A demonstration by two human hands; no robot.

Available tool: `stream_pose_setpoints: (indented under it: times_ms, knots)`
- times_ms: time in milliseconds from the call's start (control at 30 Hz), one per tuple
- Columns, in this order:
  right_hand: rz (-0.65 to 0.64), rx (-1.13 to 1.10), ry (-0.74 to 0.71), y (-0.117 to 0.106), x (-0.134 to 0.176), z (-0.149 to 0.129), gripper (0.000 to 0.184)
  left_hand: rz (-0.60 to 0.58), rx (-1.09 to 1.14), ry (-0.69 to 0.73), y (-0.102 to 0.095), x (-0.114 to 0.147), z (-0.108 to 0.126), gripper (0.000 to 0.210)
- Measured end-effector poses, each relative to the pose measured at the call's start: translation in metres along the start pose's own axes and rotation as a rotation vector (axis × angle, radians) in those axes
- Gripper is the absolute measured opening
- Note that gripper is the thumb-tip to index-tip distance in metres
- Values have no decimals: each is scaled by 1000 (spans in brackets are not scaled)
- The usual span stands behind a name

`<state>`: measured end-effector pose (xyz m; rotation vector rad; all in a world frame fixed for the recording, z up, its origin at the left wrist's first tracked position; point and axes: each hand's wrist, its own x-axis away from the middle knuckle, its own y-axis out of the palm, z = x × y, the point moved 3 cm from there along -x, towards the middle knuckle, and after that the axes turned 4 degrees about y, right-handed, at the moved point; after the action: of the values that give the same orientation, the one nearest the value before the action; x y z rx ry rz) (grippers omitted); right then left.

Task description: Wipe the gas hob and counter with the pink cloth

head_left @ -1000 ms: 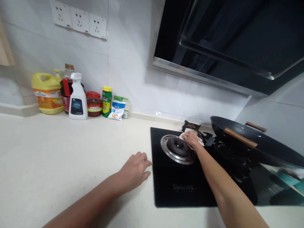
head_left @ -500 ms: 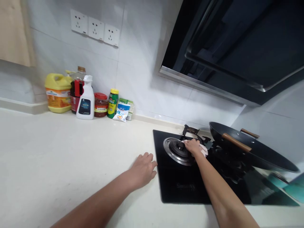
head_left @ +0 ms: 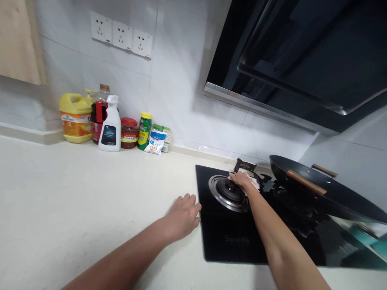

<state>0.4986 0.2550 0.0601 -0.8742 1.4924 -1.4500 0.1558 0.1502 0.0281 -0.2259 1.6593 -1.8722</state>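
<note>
My right hand (head_left: 241, 179) presses a pale cloth (head_left: 251, 182) against the far right part of the left burner (head_left: 228, 193), its fingers over the cloth. That burner has a shiny metal ring and lies in a black glass cooktop (head_left: 232, 233). Behind the hand a dark pan support (head_left: 245, 164) is set off the burner, partly hidden. My left hand (head_left: 185, 213) rests on the white counter (head_left: 90, 209) by the cooktop's left edge, fingers loosely bent and a little apart, holding nothing.
A large black wok (head_left: 338, 193) with wooden handles sits over the right burner. Overhead hangs a dark range hood (head_left: 296, 56). Along the wall stand a yellow jug (head_left: 76, 121), a white spray bottle (head_left: 110, 127), a red-lidded jar (head_left: 129, 133), a green canister (head_left: 144, 133) and a small packet (head_left: 156, 141).
My right hand has moved slightly left and toward the back of the burner with the cloth. My left hand stays in about the same place.
</note>
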Motion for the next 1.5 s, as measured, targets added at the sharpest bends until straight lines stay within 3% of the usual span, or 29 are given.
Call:
stream_pose_setpoints:
  times_ms: [267, 500, 633, 933, 1133, 1233, 1367, 1433, 1500]
  knots:
    - [-43, -30, -177, -2, -23, -43, 37, 45, -43, 18, 4, 0, -3, 17]
    - [-28, -102, -328, 2, -20, -67, 43, 102, -72, 53, 10, -1, -9, 25]
    - [10, -169, -369, 6, -13, -74, 35, 110, -65, 56, 14, -3, -13, 25]
    - [60, -288, -582, 9, 37, -101, 21, 51, -20, 58, -1, 0, -7, 35]
    - [14, -329, -704, -6, 81, -102, 35, 71, 40, 63, -7, 2, -6, 37]
    - [14, -353, -675, -18, 84, -101, 40, 72, 26, 50, -6, 2, -5, 34]
    - [161, -390, -516, -32, 79, -104, 40, 82, 35, 37, -5, 2, -5, 33]
    - [228, -371, -432, -34, 78, -102, 34, 77, 56, 33, -5, 2, -5, 33]
    - [197, -287, -378, -29, 79, -99, 26, 69, 66, 27, -5, 3, -5, 30]
